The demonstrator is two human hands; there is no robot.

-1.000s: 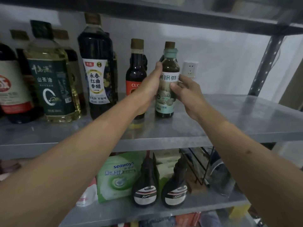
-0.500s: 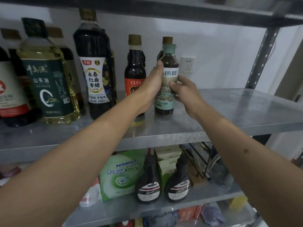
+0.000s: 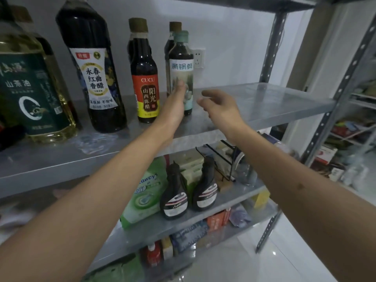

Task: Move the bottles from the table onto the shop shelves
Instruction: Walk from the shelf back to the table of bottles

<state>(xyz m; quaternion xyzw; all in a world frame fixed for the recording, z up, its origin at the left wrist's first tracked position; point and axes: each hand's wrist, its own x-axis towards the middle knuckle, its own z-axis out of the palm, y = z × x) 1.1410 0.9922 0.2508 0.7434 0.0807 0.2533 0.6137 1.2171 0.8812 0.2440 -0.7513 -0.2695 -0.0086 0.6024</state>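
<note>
Teal-capped bottle (image 3: 181, 72) upright between both grips, left hand (image 3: 175, 104) touching, right hand (image 3: 218, 107) released beside.

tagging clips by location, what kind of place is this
Likely a small shop or its stockroom: metal shelving carries vinegar bottles, cooking oil and packaged goods, with more stocked racks alongside.

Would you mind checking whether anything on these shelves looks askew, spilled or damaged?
Nothing stands out. The teal-capped bottle stands upright on the shelf beside the CUCU bottle. No spill or damage shows.
</note>
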